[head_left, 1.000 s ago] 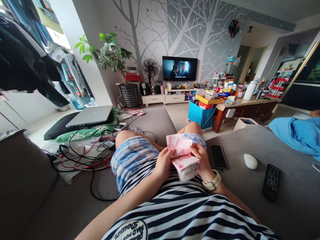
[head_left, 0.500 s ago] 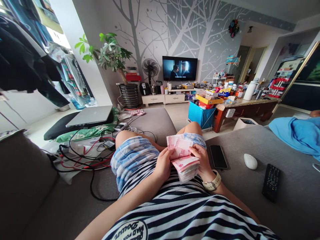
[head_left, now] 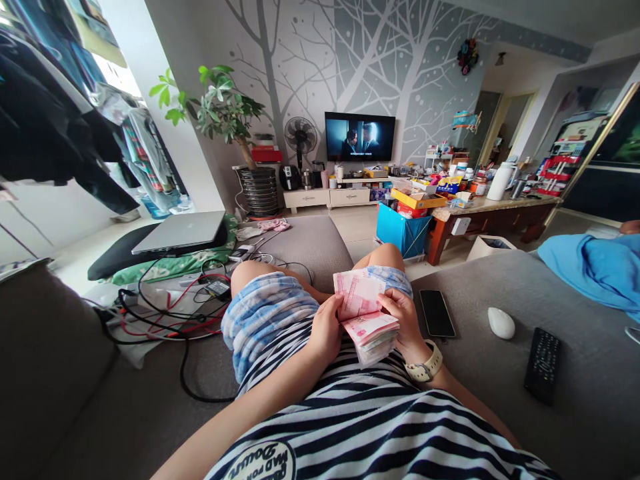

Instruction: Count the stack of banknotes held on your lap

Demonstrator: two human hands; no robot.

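Note:
I sit on a grey sofa (head_left: 500, 373) with a thick stack of pink banknotes (head_left: 373, 330) held over my lap. My left hand (head_left: 327, 327) grips the stack's left side, thumb on the top notes. My right hand (head_left: 404, 317), with a pale wristwatch (head_left: 426, 365) on its wrist, holds the right side and bends the upper notes (head_left: 357, 293) up and away from me. My striped shirt and blue plaid shorts fill the space below.
A black phone (head_left: 437, 312), a white mouse (head_left: 501, 323) and a black remote (head_left: 541, 363) lie on the sofa to my right. A laptop (head_left: 181, 231) and tangled cables (head_left: 165, 310) sit at left. Ahead are a television (head_left: 359, 137) and a cluttered table (head_left: 480, 203).
The upper notes have shifted slightly under my fingers; both hands stay in the same place on the stack.

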